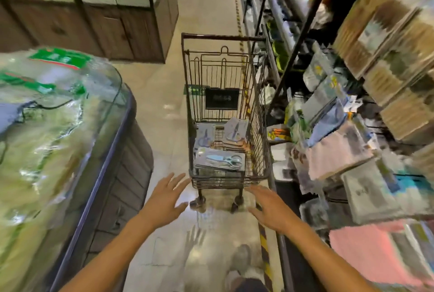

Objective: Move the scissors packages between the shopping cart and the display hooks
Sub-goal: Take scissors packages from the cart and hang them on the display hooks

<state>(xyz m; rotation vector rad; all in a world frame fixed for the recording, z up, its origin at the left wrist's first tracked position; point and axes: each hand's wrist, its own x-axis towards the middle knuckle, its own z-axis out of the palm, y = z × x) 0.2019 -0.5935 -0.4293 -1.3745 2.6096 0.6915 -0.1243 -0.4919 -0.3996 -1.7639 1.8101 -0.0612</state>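
- Nearest the camera, two bare forearms were seen reaching forward over the pale floor (164, 108); a shoe (242, 256) was visible below them, blurred.
- The left hand (164, 200) was held out with its fingers straight and spread, the grip apart and nothing held; its fingertips were just short of the near lower corner of the shopping cart (225, 174).
- The right hand (272, 209) was likewise held flat, fingers apart and empty, near the cart's near right corner, not touching it as far as could be told.
- The scissors packages (219, 162) were lying inside the cart's basket: one stack flat at the near end with a pair of pale blue scissors showing on top, a second stack (236, 135) toward the right side, and a third package (205, 135) at the left.
- A dark sign (222, 99) was hung on the cart's far wire wall.
- To the right of the cart, display hooks and shelving (328, 108) were crowded with hanging packets, heavily blurred; pink cloths (366, 251) were seen lower down.
- To the left, a glass-topped chest (112, 141) full of bagged goods was seen, with a dark wooden counter (94, 23) beyond it.
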